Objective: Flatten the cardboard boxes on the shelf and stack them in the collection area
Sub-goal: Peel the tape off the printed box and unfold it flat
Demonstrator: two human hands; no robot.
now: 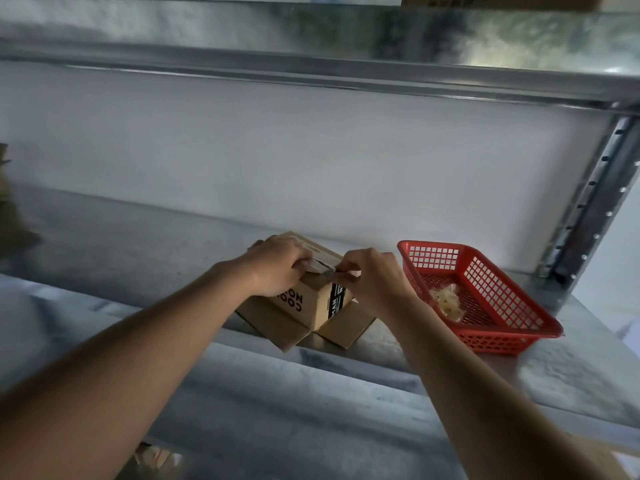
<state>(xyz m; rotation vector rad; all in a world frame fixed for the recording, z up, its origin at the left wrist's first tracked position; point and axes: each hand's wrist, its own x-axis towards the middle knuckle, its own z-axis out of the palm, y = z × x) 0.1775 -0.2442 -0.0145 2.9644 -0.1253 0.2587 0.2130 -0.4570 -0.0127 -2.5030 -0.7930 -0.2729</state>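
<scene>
A small brown cardboard box (pixel 311 303) with black printed letters stands on the metal shelf (pixel 138 258), one corner toward me, its bottom flaps splayed out. My left hand (pixel 277 268) rests on the box's top left side and holds it. My right hand (pixel 374 278) pinches a strip of tape at the top seam, right beside the left thumb. Part of the box's top is hidden under both hands.
A red plastic basket (pixel 485 292) sits just right of the box and holds a crumpled clear wad. A metal upright (pixel 588 202) rises at the right. Another shelf board (pixel 311 46) runs overhead. Blurred brown cardboard shows at the far left edge (pixel 5 188).
</scene>
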